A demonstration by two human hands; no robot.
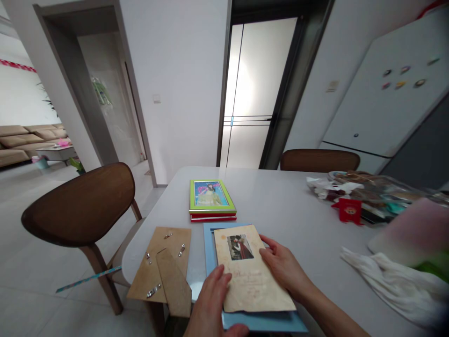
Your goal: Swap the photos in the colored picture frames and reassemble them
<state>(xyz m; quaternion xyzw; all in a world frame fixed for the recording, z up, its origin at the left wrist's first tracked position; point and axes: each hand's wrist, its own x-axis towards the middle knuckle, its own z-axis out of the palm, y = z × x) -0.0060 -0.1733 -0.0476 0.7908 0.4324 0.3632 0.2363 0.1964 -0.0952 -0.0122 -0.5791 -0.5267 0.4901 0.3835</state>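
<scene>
Over the white table (270, 201), the card (254, 283) points lengthwise toward the door (263, 79), pinched by right hand (284, 267) (left hand (210, 299) loosely open).

White table (273, 201), glossy surface, rounded corners. At the near left I note a brown backing board (149, 276), clips and stand strut uppermost, overhanging the edge. Just beside it lies a light-blue frame (209, 252). Beyond that frame sits a neat stack of picture frames (212, 196), lime green uppermost, red beneath. Right side: crumpled white cloth (396, 281), small red item (351, 213) and a heap in clear plastic (386, 185), contents indistinct.
</scene>
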